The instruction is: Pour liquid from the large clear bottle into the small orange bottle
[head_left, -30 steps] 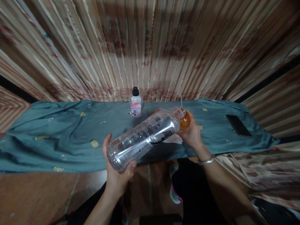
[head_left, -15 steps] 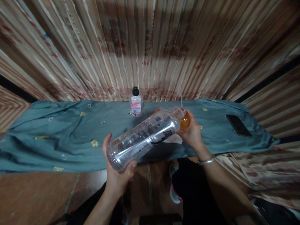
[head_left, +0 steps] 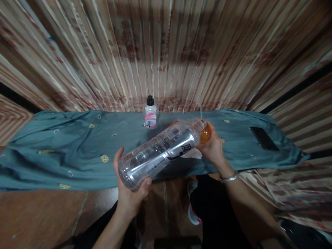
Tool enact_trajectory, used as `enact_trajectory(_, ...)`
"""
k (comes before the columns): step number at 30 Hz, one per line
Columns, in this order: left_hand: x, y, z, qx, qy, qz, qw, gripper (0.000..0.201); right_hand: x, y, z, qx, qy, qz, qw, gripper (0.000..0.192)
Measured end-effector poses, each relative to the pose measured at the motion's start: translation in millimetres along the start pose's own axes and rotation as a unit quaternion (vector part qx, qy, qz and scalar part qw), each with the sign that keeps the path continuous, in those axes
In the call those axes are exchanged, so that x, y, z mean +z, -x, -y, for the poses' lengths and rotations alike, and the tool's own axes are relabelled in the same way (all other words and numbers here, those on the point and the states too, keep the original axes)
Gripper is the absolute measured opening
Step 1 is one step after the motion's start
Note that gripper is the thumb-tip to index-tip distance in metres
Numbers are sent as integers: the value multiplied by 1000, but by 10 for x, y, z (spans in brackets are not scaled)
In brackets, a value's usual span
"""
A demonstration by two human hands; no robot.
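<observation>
My left hand (head_left: pixel 129 193) grips the base of a large clear plastic bottle (head_left: pixel 158 154) with a silver label. The bottle is tilted, its neck pointing up and right. Its mouth rests against a small container of orange liquid (head_left: pixel 205 133), which my right hand (head_left: pixel 213 148) holds just above a teal cloth (head_left: pixel 77 148). A thin straw or stick (head_left: pixel 200 111) stands up behind the orange container. A silver bangle sits on my right wrist.
A small bottle with a pink label and black cap (head_left: pixel 150 114) stands at the cloth's far edge. A dark phone (head_left: pixel 264 138) lies at the right end. Striped curtains (head_left: pixel 166 52) hang behind. Brown floor tiles (head_left: pixel 38 214) lie below.
</observation>
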State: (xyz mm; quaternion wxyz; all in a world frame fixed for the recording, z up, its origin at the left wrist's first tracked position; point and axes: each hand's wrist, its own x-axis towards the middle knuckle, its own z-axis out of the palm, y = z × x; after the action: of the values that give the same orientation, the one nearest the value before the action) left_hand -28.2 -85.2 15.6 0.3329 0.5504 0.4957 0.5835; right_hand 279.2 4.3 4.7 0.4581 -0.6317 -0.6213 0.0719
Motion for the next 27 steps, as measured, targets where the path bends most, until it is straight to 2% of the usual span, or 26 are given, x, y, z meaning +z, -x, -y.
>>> enact_trajectory(4,3,10,-1,-2,9,-9,1000,106,-3,1,0,4,2,0,1000,93)
enact_trajectory(10,-1,28,17,-38,41,15,998,109,7,2,-28,-11,3,-8,1000,92)
enact_trajectory(18,4,-6,12,3,4,-6,1000,106,21,8,-48,-10,0,-2,1000,92)
enact_trajectory(27,1,9,-24,-5,14,-2,1000,106,-9,-6,12,5,13,-6,1000,91)
